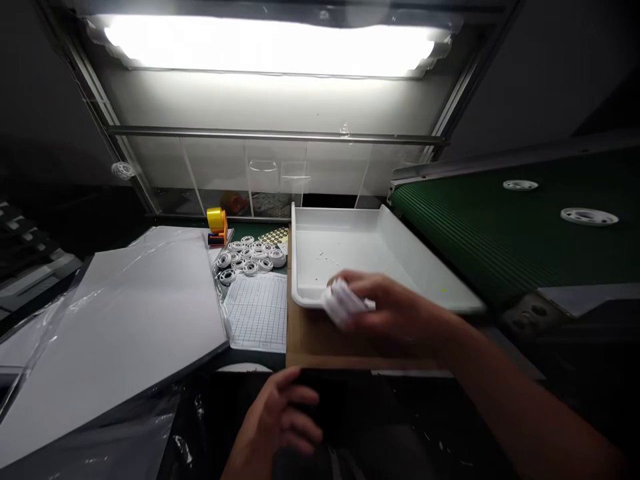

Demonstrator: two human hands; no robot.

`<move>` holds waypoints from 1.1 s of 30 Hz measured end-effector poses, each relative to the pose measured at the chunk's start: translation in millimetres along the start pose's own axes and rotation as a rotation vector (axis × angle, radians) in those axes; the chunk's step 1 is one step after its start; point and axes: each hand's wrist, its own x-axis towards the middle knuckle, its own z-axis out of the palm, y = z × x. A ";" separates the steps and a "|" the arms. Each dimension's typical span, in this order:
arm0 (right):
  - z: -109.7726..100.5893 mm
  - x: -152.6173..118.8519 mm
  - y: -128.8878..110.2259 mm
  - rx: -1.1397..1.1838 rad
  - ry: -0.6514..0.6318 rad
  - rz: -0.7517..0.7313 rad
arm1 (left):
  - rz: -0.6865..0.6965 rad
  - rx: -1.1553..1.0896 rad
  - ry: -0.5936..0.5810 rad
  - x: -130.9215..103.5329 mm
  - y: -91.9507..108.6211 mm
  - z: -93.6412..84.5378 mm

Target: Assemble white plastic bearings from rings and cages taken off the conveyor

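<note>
My right hand (pixel 385 307) grips a small stack of white ring parts (pixel 343 303), blurred by motion, over the near edge of a white tray (pixel 295 267). Small white crumbs lie on the tray's floor. Below and to the left, my left hand (pixel 285 413) hangs in front of the table edge with its fingers apart and nothing in them. A pile of white rings (pixel 250 253) lies left of the tray, just behind a gridded sheet (pixel 257 313).
A green conveyor belt (pixel 480 227) on the right carries two white rings (pixel 589 217). A yellow tape roll in an orange dispenser (pixel 217 223) stands behind a large white sheet stack (pixel 155 300). Brown cardboard (pixel 320 347) lies under the tray.
</note>
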 end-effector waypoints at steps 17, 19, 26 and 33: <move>114.0 -175.5 6.2 0.313 0.839 0.014 | -0.152 -0.394 -0.044 18.2 -26.8 124.9; 127.4 -180.3 13.2 0.560 0.974 0.152 | -0.104 -0.403 0.065 21.9 -23.6 137.9; 169.4 -159.9 8.0 1.340 0.718 0.222 | 0.070 -0.175 0.106 5.2 -28.4 162.9; 152.2 -159.5 3.9 1.077 0.658 0.032 | 0.294 0.008 0.201 -6.6 -34.4 133.8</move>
